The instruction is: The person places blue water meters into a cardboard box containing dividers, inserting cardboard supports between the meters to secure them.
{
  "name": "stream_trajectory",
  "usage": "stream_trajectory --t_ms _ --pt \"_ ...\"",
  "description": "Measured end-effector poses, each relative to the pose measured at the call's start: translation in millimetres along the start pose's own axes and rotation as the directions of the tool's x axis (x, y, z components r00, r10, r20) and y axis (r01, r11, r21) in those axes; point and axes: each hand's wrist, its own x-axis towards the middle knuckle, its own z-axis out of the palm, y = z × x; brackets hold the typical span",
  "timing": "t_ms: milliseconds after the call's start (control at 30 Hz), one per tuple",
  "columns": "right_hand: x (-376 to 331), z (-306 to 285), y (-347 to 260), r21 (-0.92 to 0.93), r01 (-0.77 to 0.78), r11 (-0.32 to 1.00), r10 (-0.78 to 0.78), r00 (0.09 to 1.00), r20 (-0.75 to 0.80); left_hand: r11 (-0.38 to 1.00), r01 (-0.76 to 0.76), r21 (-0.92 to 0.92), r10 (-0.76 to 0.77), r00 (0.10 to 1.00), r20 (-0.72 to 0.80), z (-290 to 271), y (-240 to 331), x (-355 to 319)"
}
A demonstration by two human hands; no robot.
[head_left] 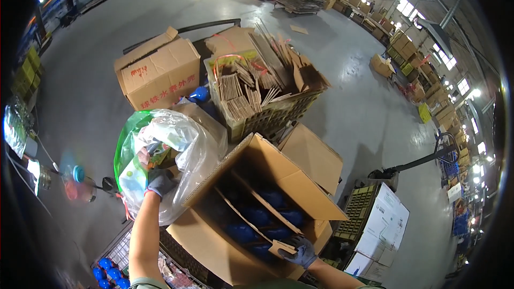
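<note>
An open cardboard box (214, 246) stands in front of me with its flaps folded out. Inside it, rounded blue parts (256, 215) sit in rows between upright cardboard dividers (267, 206). My right hand (303, 252), in a grey glove, is closed on a small folded piece of cardboard (280, 246) at the near right end of the rows. To the left, my gloved left hand (160, 183) reaches into the mouth of a clear plastic bag (206, 144) with a green edge. Crumpled, colourful wrappings lie in that bag. The left fingertips are hard to make out there.
Beyond the bag stands a closed-sided carton (160, 72) beside a yellow crate (278, 115) packed with cardboard pieces. More blue parts (111, 274) lie at the lower left. A pallet jack handle (423, 159) and a white sheet over crates (377, 230) are at the right.
</note>
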Motion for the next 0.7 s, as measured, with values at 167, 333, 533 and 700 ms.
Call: stream_trajectory --t_ms 167,333,533,700 --pt "-4.8 13.9 5.1 -0.054 0.120 0.991 -0.122 0.992 -0.043 0.744 0.039 -0.667 0.012 0.997 0.073 24.3 -72.1 7.0" --pt "-5.7 3.1 5.1 -0.001 0.130 0.992 -0.130 0.990 -0.046 0.921 0.081 -0.380 0.009 0.973 0.231 26.1 -46.7 -7.3" --pt "-17.3 11.5 25.9 0.039 0.137 0.990 -0.137 0.991 0.002 0.888 0.364 0.282 -0.268 0.906 -0.327 69.9 -32.8 22.7" --pt "-19.8 -16.5 12.8 0.081 -0.053 0.995 0.039 0.986 0.162 0.883 0.469 -0.023 -0.458 0.851 -0.256 78.1 -8.6 33.4"
